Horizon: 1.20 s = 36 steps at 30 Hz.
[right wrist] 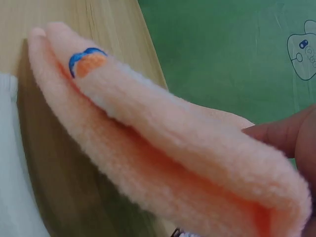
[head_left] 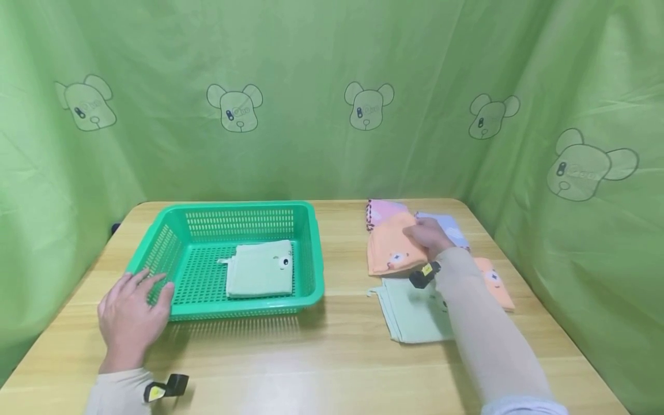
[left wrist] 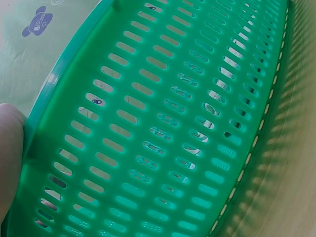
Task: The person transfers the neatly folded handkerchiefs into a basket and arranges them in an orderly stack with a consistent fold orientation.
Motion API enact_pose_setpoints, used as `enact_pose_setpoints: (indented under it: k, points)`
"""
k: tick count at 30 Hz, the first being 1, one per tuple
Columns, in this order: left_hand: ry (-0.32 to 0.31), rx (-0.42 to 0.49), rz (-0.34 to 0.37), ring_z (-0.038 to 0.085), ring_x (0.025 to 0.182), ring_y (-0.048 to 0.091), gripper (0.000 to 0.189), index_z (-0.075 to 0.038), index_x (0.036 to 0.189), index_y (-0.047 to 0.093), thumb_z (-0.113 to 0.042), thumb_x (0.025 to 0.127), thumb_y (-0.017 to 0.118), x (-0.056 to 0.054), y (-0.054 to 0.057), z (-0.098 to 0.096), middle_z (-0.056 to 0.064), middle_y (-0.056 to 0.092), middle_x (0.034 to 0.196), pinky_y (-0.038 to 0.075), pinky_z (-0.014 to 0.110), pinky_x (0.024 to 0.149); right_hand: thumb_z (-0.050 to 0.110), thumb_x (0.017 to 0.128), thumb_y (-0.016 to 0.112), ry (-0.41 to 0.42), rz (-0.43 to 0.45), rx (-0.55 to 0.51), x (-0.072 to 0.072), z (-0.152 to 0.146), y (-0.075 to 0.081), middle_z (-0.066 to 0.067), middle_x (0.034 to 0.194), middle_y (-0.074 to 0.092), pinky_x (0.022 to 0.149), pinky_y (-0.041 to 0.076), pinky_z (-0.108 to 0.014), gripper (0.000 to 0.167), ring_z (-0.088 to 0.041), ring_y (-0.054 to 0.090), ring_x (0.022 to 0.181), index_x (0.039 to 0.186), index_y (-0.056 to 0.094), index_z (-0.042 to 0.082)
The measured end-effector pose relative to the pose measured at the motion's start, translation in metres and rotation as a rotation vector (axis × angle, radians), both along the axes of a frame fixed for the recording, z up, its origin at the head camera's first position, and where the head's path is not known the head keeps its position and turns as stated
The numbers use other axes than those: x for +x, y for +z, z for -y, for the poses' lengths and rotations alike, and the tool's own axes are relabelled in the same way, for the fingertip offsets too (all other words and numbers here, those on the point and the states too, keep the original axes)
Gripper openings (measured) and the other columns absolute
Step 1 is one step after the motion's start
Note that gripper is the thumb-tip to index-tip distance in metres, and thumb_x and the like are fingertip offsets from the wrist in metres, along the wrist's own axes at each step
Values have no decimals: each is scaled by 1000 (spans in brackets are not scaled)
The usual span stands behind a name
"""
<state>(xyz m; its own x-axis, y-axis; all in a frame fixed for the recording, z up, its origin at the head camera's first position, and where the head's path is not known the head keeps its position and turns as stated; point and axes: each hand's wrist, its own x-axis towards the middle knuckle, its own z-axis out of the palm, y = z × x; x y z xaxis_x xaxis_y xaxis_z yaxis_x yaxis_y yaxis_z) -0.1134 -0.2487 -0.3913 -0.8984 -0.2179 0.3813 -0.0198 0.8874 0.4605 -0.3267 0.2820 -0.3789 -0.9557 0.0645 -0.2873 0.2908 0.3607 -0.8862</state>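
Note:
My right hand (head_left: 429, 235) pinches a folded orange towel (head_left: 395, 245) with an embroidered face. In the right wrist view the towel (right wrist: 163, 143) hangs folded above the table, its fuzzy layers parted, with a thumb (right wrist: 281, 136) on its edge. My left hand (head_left: 136, 311) rests over the front left corner of the green plastic basket (head_left: 244, 308), its fingers relaxed on the rim. The left wrist view shows the basket's slotted wall (left wrist: 148, 118). Inside the basket lies a folded pale green towel (head_left: 259, 271) with a face and a hanging loop.
Under my right forearm lies another pale green towel (head_left: 415, 314). Beside it are a second orange towel (head_left: 498, 285), a pink towel (head_left: 386, 210) and a pale blue towel (head_left: 448, 227). A green curtain (head_left: 306, 155) with bear heads surrounds the wooden table (head_left: 290, 369).

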Motion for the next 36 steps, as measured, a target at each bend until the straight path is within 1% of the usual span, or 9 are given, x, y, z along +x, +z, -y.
enact_pose_setpoints:
  k: [2,5,8,10,12,17,22,29,36]
  points:
    - [1,2,4,48,133,30,46,-5,124,59,-41,100,43,0,0,0,27,45,141,17,69,104,8,92,57,-8,-11,0,0,2,1,-14,107,50,68,55,-24,34,-11,58,71,120,47,-7]
    - [2,3,3,48,134,30,46,-5,124,59,-40,100,44,-1,-1,0,27,46,141,17,68,104,8,91,57,-10,-31,1,-1,3,3,-13,104,49,66,55,-24,20,-12,56,70,105,46,1]
    - [2,1,3,48,133,30,45,-5,124,59,-40,100,44,-1,-1,0,27,46,140,17,68,104,9,92,57,3,-36,-1,-1,4,4,-14,106,49,68,55,-24,29,-12,57,71,115,47,-4]
    - [3,-1,3,48,133,30,45,-5,124,59,-40,100,44,-1,0,0,27,46,140,18,68,104,10,92,57,15,-37,-5,-2,4,5,-15,107,50,68,56,-25,41,-12,59,71,126,43,-9]
    - [2,-1,-1,48,133,31,45,-5,124,60,-40,100,44,-1,0,0,27,46,140,18,68,104,12,92,57,22,-35,-4,-2,5,5,-16,105,52,67,56,-25,50,-12,60,69,133,39,-10]
    - [2,0,-15,48,133,31,45,-4,123,60,-40,100,44,-1,0,-1,27,47,139,18,68,104,16,93,58,52,-45,17,-2,6,8,-16,99,56,64,57,-28,47,-14,61,67,128,42,-10]
    - [3,4,-17,47,133,31,45,-4,123,60,-39,100,45,-1,0,-1,27,47,139,18,68,104,18,94,58,81,-67,30,0,10,13,-18,104,57,69,57,-27,52,-15,62,72,133,41,-11]
    - [2,0,-12,48,133,31,45,-4,123,60,-39,100,44,0,0,-1,27,47,139,18,68,104,16,94,58,78,-39,-44,2,16,18,-21,111,57,74,57,-29,61,-15,65,76,142,31,-10]
    - [4,4,-19,47,133,31,45,-5,123,61,-40,100,44,0,-2,0,27,47,139,19,68,104,16,96,57,98,-48,-84,0,20,19,-20,112,58,76,57,-29,61,-16,66,78,145,29,-8]
